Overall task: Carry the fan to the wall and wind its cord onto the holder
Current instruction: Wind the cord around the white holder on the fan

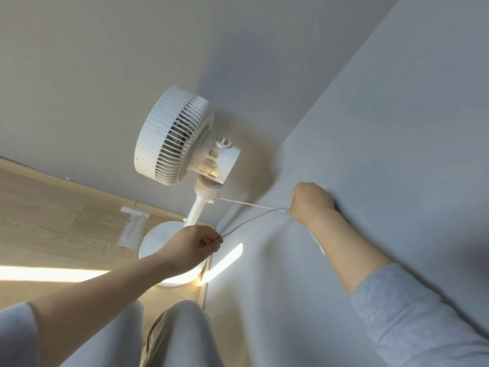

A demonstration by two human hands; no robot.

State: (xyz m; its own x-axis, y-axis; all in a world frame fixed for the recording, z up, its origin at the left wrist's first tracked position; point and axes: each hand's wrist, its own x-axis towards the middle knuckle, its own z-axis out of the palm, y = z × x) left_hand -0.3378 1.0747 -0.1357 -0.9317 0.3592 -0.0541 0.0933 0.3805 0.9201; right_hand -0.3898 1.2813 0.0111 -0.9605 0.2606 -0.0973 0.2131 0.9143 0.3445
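Knees in pale trousers [169,337] fill the bottom edge; person stands close to the corner. Fan [180,139] is upright on its round base [156,245] on the wood floor [53,213], head near the wall [397,128], so the carry looks done. Left hand [197,243] is closed in a pinch on the thin white cord [254,206] just above the base. Right hand [311,202] is a fist against the wall, closed on the cord's far bend. One strand runs from the fan's neck to that fist, a second sags back to the left hand.

Judgement: winding is in hand. Holder not clearly visible; something pale shows under the right forearm, cannot tell what. Keep light tension, lay even loops, avoid tugging the fan over.

Tape patch [133,221] on floor beside base. Sun stripe [39,272] glares across boards. Nothing blocks the cord's path.
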